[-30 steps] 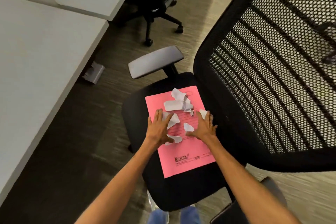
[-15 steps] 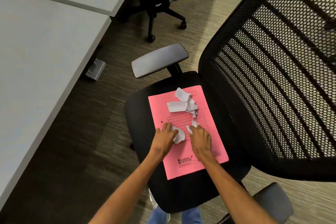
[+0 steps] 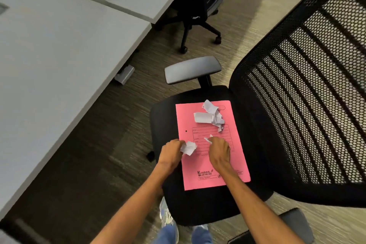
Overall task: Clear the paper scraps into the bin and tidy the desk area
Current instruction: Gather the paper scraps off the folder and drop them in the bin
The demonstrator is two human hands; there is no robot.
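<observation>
- A pink folder (image 3: 212,144) lay flat on the seat of a black office chair (image 3: 208,206), whose mesh back stood at 3 o'clock.
- The left hand (image 3: 172,154) was curled shut on a crumpled paper scrap (image 3: 188,147), at the folder's 9 o'clock edge.
- The right hand (image 3: 218,151) rested knuckles-up on the folder's middle, fingers bent closed on a small white scrap (image 3: 208,139) poking out at its 11 o'clock.
- A loose pile of scraps (image 3: 210,115) sat near the folder's 12 o'clock end, apart from both hands.
- A grey desk (image 3: 49,61) filled the 9 to 11 o'clock side; a second chair (image 3: 200,6) stood at 12 o'clock.
</observation>
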